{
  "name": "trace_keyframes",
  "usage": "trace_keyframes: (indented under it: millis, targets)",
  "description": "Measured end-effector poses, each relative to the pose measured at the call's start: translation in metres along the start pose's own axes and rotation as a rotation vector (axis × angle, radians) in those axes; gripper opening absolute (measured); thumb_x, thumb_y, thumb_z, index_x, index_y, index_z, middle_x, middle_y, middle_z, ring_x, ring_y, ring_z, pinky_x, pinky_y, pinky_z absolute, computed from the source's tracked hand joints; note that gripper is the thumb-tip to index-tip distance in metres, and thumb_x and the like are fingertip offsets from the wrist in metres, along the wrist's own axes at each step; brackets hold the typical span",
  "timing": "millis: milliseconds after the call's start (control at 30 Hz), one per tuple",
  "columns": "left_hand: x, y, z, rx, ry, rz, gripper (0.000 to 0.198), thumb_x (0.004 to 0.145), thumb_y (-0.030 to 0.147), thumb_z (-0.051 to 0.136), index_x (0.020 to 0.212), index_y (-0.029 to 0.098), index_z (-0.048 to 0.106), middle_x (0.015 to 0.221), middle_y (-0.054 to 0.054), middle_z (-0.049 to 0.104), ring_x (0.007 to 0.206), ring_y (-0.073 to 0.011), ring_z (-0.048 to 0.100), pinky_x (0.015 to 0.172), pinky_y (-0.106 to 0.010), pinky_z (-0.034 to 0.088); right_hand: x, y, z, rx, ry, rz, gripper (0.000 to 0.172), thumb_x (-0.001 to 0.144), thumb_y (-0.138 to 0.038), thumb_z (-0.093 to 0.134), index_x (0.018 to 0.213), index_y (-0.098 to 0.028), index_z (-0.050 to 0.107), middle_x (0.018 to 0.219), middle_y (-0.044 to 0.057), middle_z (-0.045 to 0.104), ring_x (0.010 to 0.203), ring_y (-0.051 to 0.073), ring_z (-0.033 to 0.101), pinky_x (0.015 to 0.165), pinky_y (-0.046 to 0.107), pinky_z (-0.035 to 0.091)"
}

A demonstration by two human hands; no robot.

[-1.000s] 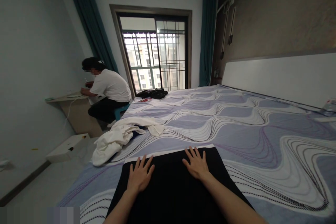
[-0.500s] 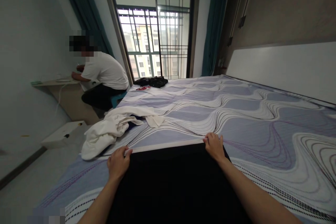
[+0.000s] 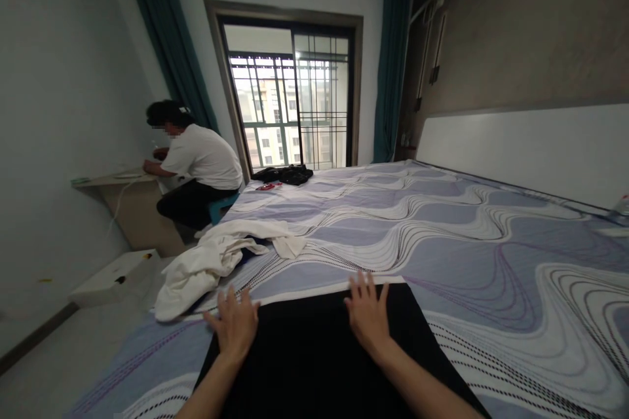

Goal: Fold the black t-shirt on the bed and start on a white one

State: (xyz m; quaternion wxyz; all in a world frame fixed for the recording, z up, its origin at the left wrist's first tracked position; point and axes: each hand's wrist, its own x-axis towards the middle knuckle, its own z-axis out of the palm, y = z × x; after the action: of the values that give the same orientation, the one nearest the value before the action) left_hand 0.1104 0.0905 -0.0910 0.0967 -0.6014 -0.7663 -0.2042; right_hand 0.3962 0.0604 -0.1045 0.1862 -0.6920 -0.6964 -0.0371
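Note:
A black garment (image 3: 314,353) with a white far hem lies flat on the bed in front of me. My left hand (image 3: 234,326) rests palm down on its left edge, fingers spread. My right hand (image 3: 367,315) lies flat near the far hem, fingers stretched out. Neither hand holds anything. A crumpled white garment (image 3: 216,255) lies on the bed's left edge, beyond my left hand.
The bed (image 3: 466,236) has a wavy purple and white cover and a white headboard (image 3: 521,144) at right. A dark bundle (image 3: 287,174) lies at the far end. A seated person (image 3: 196,167) works at a wall shelf. A white box (image 3: 111,276) sits on the floor.
Half a second ago both hands pinched the garment's far corners. They have let go and now lie flat on the cloth, closer together.

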Motion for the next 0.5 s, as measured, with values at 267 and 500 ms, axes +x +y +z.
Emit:
trace_keyframes:
  millis: [267, 500]
  targets:
    - [-0.049, 0.018, -0.004, 0.041, -0.342, 0.372, 0.058, 0.094, 0.047, 0.028, 0.148, 0.025, 0.033, 0.159, -0.008, 0.025, 0.147, -0.0286, 0.022, 0.116, -0.050, 0.024, -0.029, 0.017, 0.000, 0.040, -0.216, 0.050, 0.064, 0.095, -0.058, 0.026, 0.151, -0.029, 0.026, 0.161, 0.003, 0.015, 0.147, 0.030, 0.009, 0.113, 0.062, -0.001]
    - [-0.052, -0.081, -0.019, 0.041, -0.303, 0.146, 0.070, 0.090, 0.048, 0.023, 0.149, 0.011, 0.025, 0.159, -0.015, 0.026, 0.146, -0.0320, 0.021, 0.114, -0.053, 0.026, -0.048, 0.110, -0.014, -0.063, -0.142, 0.347, 0.070, 0.095, -0.051, 0.024, 0.152, -0.012, 0.019, 0.159, 0.009, 0.021, 0.146, 0.027, 0.016, 0.116, 0.056, 0.011]
